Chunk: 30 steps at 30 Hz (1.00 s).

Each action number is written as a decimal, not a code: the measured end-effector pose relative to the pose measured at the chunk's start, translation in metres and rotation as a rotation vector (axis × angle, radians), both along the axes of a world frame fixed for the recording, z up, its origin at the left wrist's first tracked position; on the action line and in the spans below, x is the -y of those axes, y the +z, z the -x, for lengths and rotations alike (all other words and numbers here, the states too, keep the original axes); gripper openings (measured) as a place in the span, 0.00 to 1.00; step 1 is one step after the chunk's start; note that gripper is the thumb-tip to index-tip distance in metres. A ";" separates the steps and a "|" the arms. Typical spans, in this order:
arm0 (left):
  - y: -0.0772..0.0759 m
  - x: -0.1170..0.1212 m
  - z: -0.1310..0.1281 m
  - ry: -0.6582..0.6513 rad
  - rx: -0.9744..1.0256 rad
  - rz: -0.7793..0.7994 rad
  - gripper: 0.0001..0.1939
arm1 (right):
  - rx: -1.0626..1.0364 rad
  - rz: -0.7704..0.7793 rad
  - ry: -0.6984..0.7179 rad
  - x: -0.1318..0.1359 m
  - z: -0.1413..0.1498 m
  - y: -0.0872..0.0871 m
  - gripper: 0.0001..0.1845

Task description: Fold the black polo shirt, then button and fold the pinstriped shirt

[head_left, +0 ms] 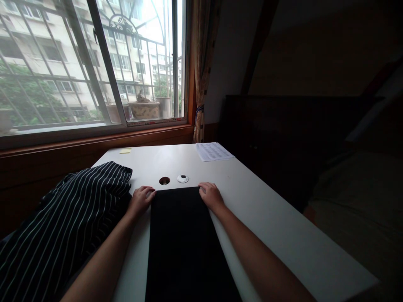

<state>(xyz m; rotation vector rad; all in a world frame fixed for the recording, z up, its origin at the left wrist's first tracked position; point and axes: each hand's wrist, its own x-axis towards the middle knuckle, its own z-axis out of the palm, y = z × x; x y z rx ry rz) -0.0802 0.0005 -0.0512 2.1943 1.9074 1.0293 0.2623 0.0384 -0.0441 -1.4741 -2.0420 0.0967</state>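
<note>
A long flat black cloth point(182, 243) lies along the white table point(267, 209), running from the near edge to the middle. My left hand point(141, 199) grips its far left corner with fingers curled. My right hand point(210, 195) grips its far right corner the same way. Both forearms stretch out along the cloth's sides.
A black garment with thin white stripes point(63, 218) is heaped at the table's left. A cable hole point(164, 180) and its white cap point(182, 178) sit just beyond the cloth. A printed sheet point(213, 151) and a yellow note point(125, 151) lie near the window point(94, 63).
</note>
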 end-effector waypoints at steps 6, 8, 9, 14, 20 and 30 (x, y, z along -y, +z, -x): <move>-0.001 -0.001 0.000 0.011 -0.006 0.009 0.13 | 0.024 0.007 -0.006 0.000 0.000 -0.001 0.16; -0.002 -0.001 0.001 0.014 -0.008 0.013 0.12 | 0.029 0.009 -0.010 0.000 0.000 -0.001 0.16; -0.003 -0.002 0.001 0.015 -0.009 0.015 0.12 | 0.031 0.010 -0.013 0.000 0.000 -0.001 0.16; -0.003 -0.002 0.001 0.019 -0.011 0.021 0.11 | 0.041 0.013 -0.018 0.000 0.000 -0.001 0.15; -0.001 -0.001 0.000 0.019 -0.003 0.015 0.08 | 0.045 0.012 -0.029 0.000 0.001 -0.001 0.15; -0.002 -0.001 0.002 0.057 0.030 -0.030 0.14 | 0.043 0.013 -0.102 -0.003 -0.004 -0.006 0.20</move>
